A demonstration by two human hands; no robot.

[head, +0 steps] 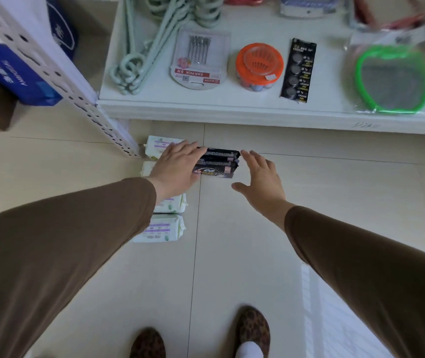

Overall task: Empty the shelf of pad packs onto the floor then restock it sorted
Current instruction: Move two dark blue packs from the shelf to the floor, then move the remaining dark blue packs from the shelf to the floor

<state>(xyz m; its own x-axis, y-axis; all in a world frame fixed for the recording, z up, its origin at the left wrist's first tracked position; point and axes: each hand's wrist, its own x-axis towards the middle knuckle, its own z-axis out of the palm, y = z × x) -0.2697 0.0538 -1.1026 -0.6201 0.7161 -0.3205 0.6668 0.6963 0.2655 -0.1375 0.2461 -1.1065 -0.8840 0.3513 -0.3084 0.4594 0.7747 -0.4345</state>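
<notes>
Two black pad packs [219, 162] lie stacked on the tiled floor just in front of the white shelf [232, 112]. My left hand [175, 169] hovers over their left end, fingers spread, holding nothing. Just right of the packs, my right hand [260, 179] is also open, with its fingertips near their right end. A column of white pad packs runs along the floor under my left arm: one at the far end [157, 147], one partly hidden [172, 204] and a nearer one [161, 228].
The shelf carries green hangers [141, 47], an ear pick card [197, 60], an orange tub [259, 65], a battery strip [297, 71] and a green mirror [392, 81]. A perforated white upright [59, 76] and blue boxes [15, 71] stand at left. My slippered feet [252, 332] are below.
</notes>
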